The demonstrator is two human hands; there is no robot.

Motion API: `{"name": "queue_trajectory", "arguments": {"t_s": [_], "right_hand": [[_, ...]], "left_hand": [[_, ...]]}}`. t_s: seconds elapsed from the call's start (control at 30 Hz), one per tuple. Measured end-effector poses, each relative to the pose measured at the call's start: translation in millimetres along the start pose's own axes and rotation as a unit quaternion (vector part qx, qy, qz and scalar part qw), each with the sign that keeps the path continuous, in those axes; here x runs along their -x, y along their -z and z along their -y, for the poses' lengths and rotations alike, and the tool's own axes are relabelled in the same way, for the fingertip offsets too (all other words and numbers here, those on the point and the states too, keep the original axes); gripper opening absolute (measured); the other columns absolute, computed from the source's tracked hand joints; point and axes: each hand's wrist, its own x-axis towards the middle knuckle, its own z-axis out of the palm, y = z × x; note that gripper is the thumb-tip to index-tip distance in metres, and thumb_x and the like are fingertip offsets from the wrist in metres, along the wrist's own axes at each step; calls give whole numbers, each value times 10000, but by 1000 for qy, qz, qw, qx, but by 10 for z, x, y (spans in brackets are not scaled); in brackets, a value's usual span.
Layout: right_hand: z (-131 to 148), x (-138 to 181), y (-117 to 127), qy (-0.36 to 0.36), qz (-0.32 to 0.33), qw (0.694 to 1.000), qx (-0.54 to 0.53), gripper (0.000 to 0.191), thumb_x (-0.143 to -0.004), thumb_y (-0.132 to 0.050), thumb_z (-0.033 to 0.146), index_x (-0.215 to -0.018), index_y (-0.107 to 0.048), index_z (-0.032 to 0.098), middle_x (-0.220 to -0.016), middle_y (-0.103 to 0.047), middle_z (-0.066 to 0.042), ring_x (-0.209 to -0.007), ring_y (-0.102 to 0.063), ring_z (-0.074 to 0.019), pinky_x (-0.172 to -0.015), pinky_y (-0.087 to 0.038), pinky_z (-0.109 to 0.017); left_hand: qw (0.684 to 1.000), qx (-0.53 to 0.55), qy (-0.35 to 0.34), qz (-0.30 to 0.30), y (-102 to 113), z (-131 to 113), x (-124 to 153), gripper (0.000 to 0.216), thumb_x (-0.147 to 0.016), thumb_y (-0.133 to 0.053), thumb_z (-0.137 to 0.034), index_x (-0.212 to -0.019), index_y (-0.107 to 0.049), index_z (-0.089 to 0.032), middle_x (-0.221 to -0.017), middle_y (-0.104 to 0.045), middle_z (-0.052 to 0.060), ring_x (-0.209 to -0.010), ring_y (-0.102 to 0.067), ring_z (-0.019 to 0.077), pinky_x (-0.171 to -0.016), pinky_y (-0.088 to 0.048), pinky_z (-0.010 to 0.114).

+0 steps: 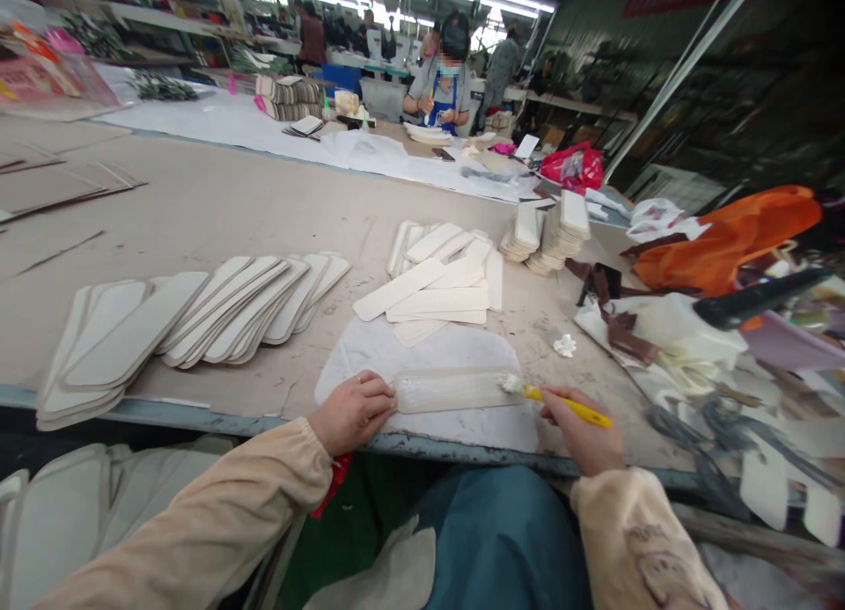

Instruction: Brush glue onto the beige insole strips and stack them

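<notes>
A long pale panel with rounded corners (455, 390) lies flat on a white sheet (370, 346) at the table's near edge. My left hand (356, 409) rests at the panel's left end, fingers bent and pressed together on it. In my right hand (587, 432) is a brush with a yellow handle (574, 406). Its white bristles touch the panel near the right end. The panel's surface looks wet, with whitish smears toward the left. Just beyond it lies a loose pile of cream panels (436, 304).
Fanned stacks of similar panels (244, 315) cover the table's left side; more stacks (561, 231) stand at the back right. A white crumpled lump (564, 345) lies right of the sheet. A white container (693, 328) and orange cloth (732, 240) crowd the right. A co-worker (442, 91) sits opposite.
</notes>
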Motion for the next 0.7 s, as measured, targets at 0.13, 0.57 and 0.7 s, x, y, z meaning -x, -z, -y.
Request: {"name": "queue_trajectory", "arguments": {"t_s": [0.13, 0.57, 0.7], "right_hand": [[-11, 34, 41, -12, 14, 996, -83, 337, -743, -670, 530, -866, -688, 218, -708, -678, -30, -686, -643, -206, -695, -526, -328], [34, 45, 147, -10, 34, 999, 34, 257, -737, -637, 486, -816, -717, 255, -692, -688, 5, -716, -654, -212, -658, -478, -302], [317, 241, -224, 35, 153, 985, -71, 294, -762, -627, 503, -859, -715, 240, -703, -693, -2, -706, -645, -197, -686, -482, -296]], "left_hand": [[1000, -4, -2, 4, -5, 8, 9, 159, -909, -545, -175, -907, -703, -191, -929, -695, 63, -887, -591, 181, -820, -508, 335], [1000, -6, -2, 8, 7, -12, -4, 153, -900, -553, -167, -927, -700, -196, -936, -699, 67, -895, -601, 181, -829, -509, 344], [1000, -9, -7, 6, 15, -20, -14, 144, -897, -555, -158, -924, -693, -190, -933, -701, 65, -888, -599, 180, -822, -505, 341]]}}
